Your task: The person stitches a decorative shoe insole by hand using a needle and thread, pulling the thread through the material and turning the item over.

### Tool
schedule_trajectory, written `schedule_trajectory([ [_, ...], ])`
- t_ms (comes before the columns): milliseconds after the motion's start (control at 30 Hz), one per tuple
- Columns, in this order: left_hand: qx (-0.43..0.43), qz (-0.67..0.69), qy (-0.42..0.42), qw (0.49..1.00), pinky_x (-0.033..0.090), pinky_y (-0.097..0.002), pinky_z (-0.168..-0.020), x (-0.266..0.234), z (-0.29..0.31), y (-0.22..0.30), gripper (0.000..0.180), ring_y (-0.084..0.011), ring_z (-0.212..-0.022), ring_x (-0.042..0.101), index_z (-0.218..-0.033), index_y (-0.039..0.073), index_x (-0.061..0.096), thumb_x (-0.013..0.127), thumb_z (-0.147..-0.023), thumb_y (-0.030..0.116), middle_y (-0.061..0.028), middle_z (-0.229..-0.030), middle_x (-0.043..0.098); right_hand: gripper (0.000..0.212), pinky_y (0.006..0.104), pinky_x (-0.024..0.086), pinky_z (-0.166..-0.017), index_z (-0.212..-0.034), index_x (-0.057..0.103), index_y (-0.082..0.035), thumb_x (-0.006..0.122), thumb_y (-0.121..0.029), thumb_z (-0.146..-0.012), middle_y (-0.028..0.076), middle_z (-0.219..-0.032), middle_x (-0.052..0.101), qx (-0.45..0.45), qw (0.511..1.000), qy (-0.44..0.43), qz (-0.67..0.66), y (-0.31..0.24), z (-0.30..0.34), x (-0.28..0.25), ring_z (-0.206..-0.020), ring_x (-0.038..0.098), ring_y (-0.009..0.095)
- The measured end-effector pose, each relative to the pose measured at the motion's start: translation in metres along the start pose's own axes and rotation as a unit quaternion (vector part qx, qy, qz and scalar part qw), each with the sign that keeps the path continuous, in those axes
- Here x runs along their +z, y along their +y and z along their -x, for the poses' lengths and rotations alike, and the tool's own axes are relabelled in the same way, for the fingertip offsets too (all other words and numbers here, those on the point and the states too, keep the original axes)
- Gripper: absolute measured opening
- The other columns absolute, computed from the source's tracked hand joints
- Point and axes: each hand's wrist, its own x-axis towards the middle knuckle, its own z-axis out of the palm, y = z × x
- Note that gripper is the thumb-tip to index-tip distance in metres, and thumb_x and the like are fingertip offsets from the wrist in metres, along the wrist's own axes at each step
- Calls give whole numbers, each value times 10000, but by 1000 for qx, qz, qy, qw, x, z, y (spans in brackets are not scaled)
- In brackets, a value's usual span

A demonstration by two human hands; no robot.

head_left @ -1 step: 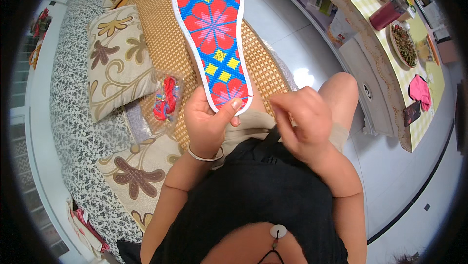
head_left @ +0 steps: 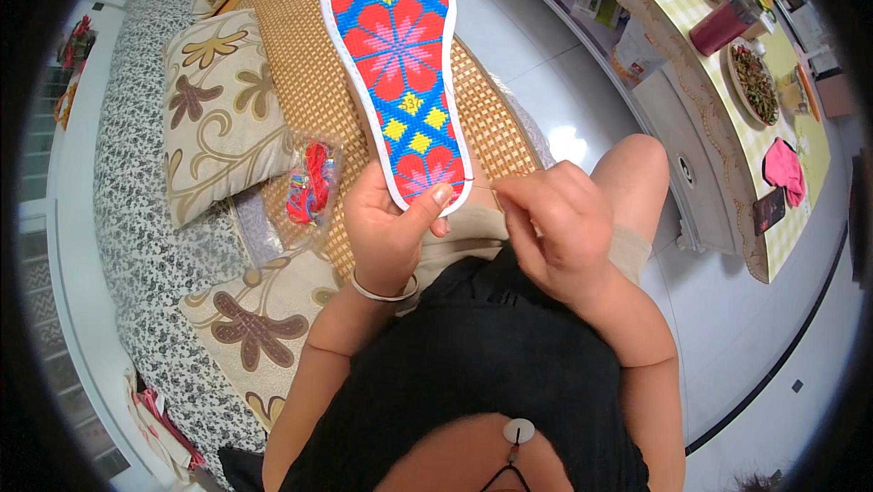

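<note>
Head view: L hand (head_left: pixel 386 226) pinches insole (head_left: pixel 400 78) by its near end, rest fwd of that grip, while R hand (head_left: pixel 566 224), just right, has shifted in slightly, grip pressed together prob. on thread (head_left: pixel 484 188) now visible, prob. mid-pull.

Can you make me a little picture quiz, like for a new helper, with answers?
1. True or false: the left hand holds the long, blue fabric insole with red flowers and a white edge.
2. Where is the red-and-blue thread bundle? A) left of the insole; B) on top of it; C) under it.
3. Fill in (touching / apart from): the right hand is ___ the insole.
Key: 1. True; 2. A; 3. apart from.
</note>
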Motion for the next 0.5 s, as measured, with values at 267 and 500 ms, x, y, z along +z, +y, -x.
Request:
schedule_trajectory([
  [267,28,-15,-10,999,468,-225,-489,3,2,-3,191,-93,-530,528,-1005,-26,536,597,-826,-52,-102,-816,637,240,333,422,-518,-878,634,-19,689,-18,-645,68,-691,546,-19,1000,-4,23,0,-1,5,-605,532,236],
  [500,32,-24,0,999,465,-221,-491,6,4,-3,182,-93,-536,531,-993,-22,532,606,-829,-47,-93,-802,626,253,333,399,-502,-864,630,-14,671,-31,-615,53,-661,504,-44,998,1,52,3,2,10,-584,501,224],
])
